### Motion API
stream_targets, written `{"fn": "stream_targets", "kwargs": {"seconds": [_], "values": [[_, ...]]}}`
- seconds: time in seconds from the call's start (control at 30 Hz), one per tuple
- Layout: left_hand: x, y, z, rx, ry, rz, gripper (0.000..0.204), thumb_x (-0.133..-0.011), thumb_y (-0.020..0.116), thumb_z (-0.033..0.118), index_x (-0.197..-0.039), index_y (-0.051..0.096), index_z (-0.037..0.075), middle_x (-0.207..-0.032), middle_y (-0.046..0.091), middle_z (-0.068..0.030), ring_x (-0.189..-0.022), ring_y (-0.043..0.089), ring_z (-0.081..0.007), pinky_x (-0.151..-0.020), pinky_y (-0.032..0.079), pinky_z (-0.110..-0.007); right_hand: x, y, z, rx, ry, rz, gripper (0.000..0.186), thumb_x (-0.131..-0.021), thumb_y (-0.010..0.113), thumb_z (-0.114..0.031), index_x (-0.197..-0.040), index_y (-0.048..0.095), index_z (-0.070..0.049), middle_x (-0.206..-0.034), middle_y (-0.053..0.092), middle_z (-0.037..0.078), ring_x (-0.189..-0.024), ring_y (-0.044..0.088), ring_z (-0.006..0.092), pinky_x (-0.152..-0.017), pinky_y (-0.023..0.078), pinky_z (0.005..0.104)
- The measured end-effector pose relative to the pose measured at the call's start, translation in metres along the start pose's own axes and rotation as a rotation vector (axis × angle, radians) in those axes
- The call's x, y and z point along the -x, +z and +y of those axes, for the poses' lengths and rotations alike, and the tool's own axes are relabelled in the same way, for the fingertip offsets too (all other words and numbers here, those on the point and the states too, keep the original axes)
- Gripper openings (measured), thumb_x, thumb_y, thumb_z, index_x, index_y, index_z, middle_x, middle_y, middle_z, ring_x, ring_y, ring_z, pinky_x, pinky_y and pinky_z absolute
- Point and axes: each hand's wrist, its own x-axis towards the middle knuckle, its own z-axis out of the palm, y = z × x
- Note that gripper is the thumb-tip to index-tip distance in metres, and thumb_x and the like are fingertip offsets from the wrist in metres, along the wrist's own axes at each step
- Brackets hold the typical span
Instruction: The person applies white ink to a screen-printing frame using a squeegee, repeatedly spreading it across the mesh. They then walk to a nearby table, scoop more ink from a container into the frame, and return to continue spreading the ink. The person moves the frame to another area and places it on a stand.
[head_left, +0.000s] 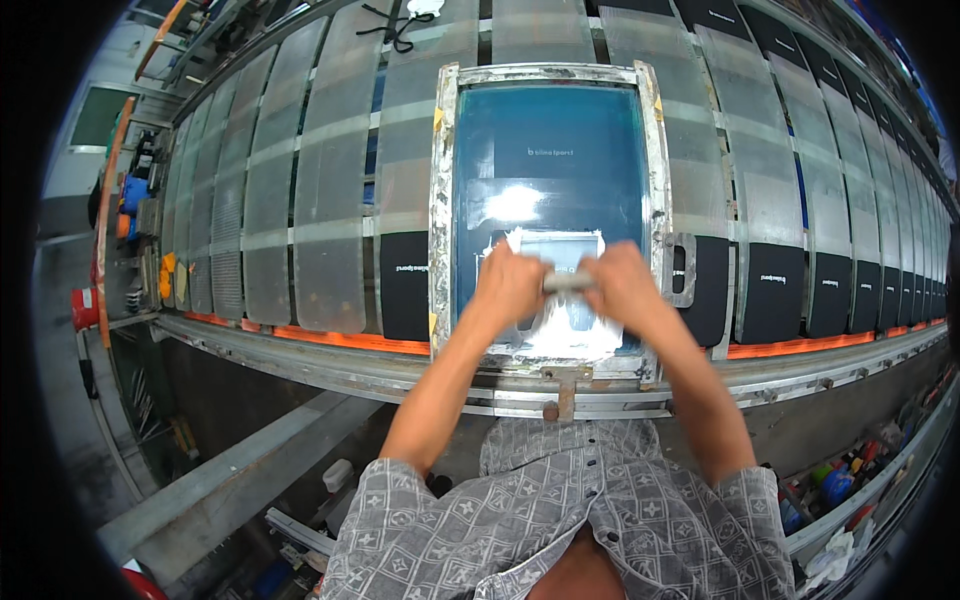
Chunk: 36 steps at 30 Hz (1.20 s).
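My left hand [508,286] and my right hand [622,284] are closed around the two ends of a squeegee [568,281], slightly smeared by motion. Only a pale middle part of its handle shows between my fists; the blade is hard to make out. Beneath it lies a screen-printing frame [444,190] with blue-green mesh [550,120] and a metal rim stained with ink. White ink [590,345] spreads over the mesh's near part, around and below my hands. Both forearms reach over the frame's near edge.
Long grey printing boards [345,180] stand in a row to both sides. Black fabric pieces [775,290] with small white prints lie on several of them. A metal rail [330,365] runs along the near edge. A black cord [398,30] lies at the far side.
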Motion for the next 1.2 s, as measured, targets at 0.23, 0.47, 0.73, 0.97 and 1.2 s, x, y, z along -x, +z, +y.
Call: {"fn": "stream_targets", "kwargs": {"seconds": [0.23, 0.47, 0.73, 0.97, 1.2], "values": [[0.075, 0.012, 0.039, 0.016, 0.024, 0.146, 0.029, -0.062, 0.083, 0.01, -0.089, 0.074, 0.013, -0.089, 0.072, 0.001, -0.079, 0.065, -0.0195, -0.075, 0.042, -0.037, 0.046, -0.025, 0.015, 0.113, 0.168, 0.468, 0.03, -0.088, 0.076, -0.034, -0.104, 0.072, -0.008, -0.102, 0.071, 0.014, -0.102, 0.064, 0.035, -0.092, 0.048, 0.0448], [0.088, 0.011, 0.037, 0.043, -0.003, 0.17, 0.031, -0.061, 0.083, 0.01, -0.09, 0.074, 0.013, -0.089, 0.071, 0.0013, -0.083, 0.064, -0.0209, -0.082, 0.042, -0.036, 0.043, -0.021, 0.09, -0.314, 0.858, 0.521, 0.023, -0.098, 0.064, -0.028, -0.1, 0.065, -0.005, -0.077, 0.067, 0.014, -0.07, 0.063, 0.0267, -0.07, 0.048, 0.0401], [0.137, -0.028, -0.041, 0.04, -0.068, 0.215, 0.028, -0.062, 0.084, 0.01, -0.088, 0.075, 0.015, -0.089, 0.074, 0.0019, -0.085, 0.066, -0.0203, -0.082, 0.042, -0.036, -0.013, 0.024, 0.009, -0.283, 0.593, 0.74, 0.024, -0.096, 0.067, -0.03, -0.101, 0.065, -0.007, -0.083, 0.067, 0.014, -0.076, 0.063, 0.0251, -0.075, 0.05, 0.0385], [0.189, -0.066, -0.122, 0.045, -0.065, 0.166, 0.02, -0.063, 0.086, 0.01, -0.08, 0.075, 0.014, -0.078, 0.072, -0.0001, -0.076, 0.068, -0.0211, -0.077, 0.042, -0.036, -0.06, 0.093, -0.069, -0.43, 0.645, 0.739, 0.026, -0.096, 0.066, -0.03, -0.101, 0.064, -0.005, -0.091, 0.071, 0.019, -0.085, 0.07, 0.0349, -0.078, 0.051, 0.0396], [0.195, -0.065, -0.146, 0.085, -0.047, 0.062, 0.021, -0.064, 0.088, 0.017, -0.082, 0.077, 0.012, -0.076, 0.072, -0.0031, -0.069, 0.067, -0.025, -0.073, 0.045, -0.037, -0.076, 0.106, -0.079, -0.338, 0.844, 0.588, 0.027, -0.097, 0.065, -0.032, -0.103, 0.064, -0.006, -0.086, 0.071, 0.02, -0.082, 0.07, 0.0392, -0.075, 0.051, 0.0425]]}}
